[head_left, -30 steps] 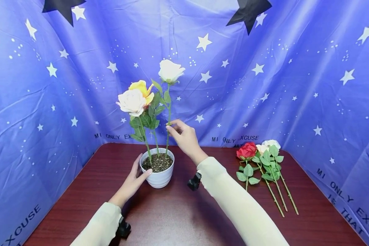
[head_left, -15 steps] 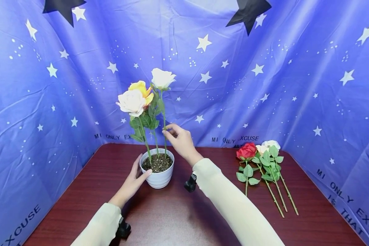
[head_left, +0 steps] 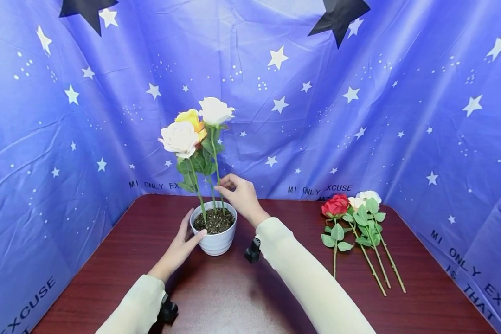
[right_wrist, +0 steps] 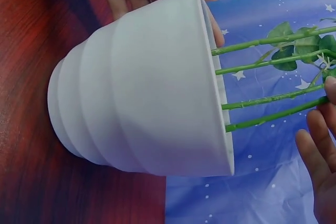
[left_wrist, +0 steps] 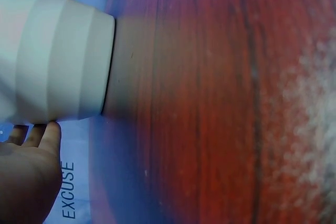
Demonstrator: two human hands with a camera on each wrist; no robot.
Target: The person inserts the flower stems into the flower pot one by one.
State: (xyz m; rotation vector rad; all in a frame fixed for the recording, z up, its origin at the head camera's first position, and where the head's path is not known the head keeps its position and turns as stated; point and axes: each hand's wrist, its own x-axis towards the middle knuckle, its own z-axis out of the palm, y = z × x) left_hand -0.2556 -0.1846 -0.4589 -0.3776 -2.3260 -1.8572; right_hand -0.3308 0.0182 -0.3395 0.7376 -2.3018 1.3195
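Note:
A white ribbed flower pot (head_left: 215, 243) filled with dark soil stands on the table. My left hand (head_left: 178, 248) holds its left side, thumb at the rim and fingertips against the wall, as the left wrist view also shows. My right hand (head_left: 243, 197) pinches the green stem of a white rose (head_left: 216, 111) between thumb and fingers. That stem reaches down into the soil at the pot's right. A pale pink rose (head_left: 179, 140) and a yellow rose (head_left: 191, 121) stand in the pot to its left. Several green stems (right_wrist: 273, 98) rise past the rim in the right wrist view.
On the right of the brown table (head_left: 275, 297) lie a red rose (head_left: 335, 205), a cream rose (head_left: 356, 202) and a white rose (head_left: 369, 195), stems toward the near edge. A blue star-printed cloth (head_left: 300, 130) hangs behind and at both sides.
My right hand has moved left and down with the white rose, bringing its bloom lower and next to the yellow one. The left hand and pot have stayed in place.

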